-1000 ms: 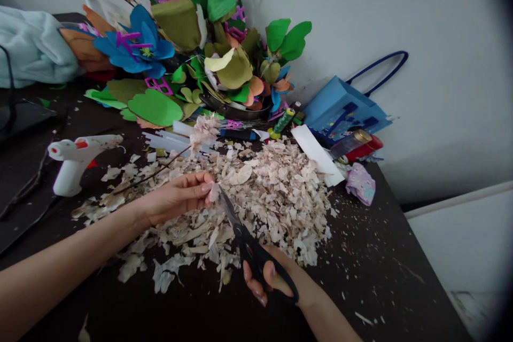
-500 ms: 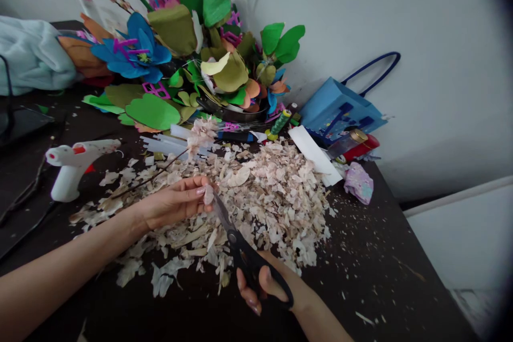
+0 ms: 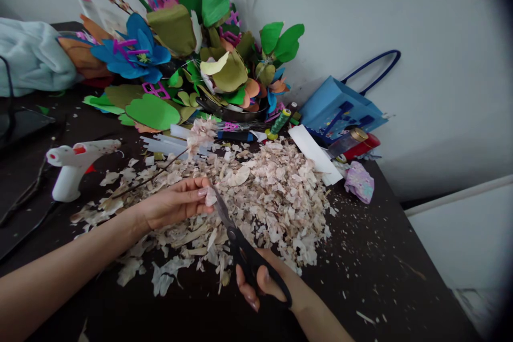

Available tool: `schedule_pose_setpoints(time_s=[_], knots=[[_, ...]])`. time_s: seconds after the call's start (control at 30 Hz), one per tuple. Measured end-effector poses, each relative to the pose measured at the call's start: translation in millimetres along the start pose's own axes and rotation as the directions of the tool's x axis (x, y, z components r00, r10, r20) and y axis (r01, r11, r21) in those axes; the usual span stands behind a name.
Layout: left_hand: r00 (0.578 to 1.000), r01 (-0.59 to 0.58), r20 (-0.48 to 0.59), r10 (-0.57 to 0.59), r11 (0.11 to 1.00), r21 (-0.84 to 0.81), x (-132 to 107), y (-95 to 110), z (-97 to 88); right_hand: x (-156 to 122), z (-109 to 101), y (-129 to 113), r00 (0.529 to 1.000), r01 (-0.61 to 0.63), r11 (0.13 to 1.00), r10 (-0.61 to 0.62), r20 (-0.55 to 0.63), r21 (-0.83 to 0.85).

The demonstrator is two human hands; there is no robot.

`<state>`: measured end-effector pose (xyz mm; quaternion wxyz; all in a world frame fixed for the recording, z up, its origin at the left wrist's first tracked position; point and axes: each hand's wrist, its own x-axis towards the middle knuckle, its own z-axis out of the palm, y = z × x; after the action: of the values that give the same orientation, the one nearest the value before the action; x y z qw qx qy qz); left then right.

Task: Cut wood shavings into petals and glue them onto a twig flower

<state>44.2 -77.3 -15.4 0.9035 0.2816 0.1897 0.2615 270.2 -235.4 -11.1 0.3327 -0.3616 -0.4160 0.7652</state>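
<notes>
Between the thumb and fingers of my left hand is a small pale pink petal-like piece. My right hand grips black-handled scissors, with thumb and fingers through the loops. The scissors' blades point up and left, and their tips lie right beside the pale piece. Whether the blades are fully closed is hard to make out. Under both hands spreads a wide heap of pale pink and beige scraps. Behind my left hand a dark twig carries a pale pink ruffled flower at its end.
A white glue gun stands at the left. Translucent glue sticks lie behind the heap. Large paper flowers fill the back. To the right are a white strip, a blue bag and a crumpled lilac piece.
The pale piece in my left fingers has turned slightly and shows more of its face. Both hands and the scissors have barely shifted.
</notes>
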Motion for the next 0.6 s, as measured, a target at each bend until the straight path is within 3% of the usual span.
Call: schedule_pose_setpoints(time_s=[0.6], knots=[[0.998,-0.062,0.026,0.059,0.991,0.117,2.4,-1.6,-1.8,0.3,2.3,-6.0,0.993,-0.059,0.997,0.054,-0.104,-0.046]])
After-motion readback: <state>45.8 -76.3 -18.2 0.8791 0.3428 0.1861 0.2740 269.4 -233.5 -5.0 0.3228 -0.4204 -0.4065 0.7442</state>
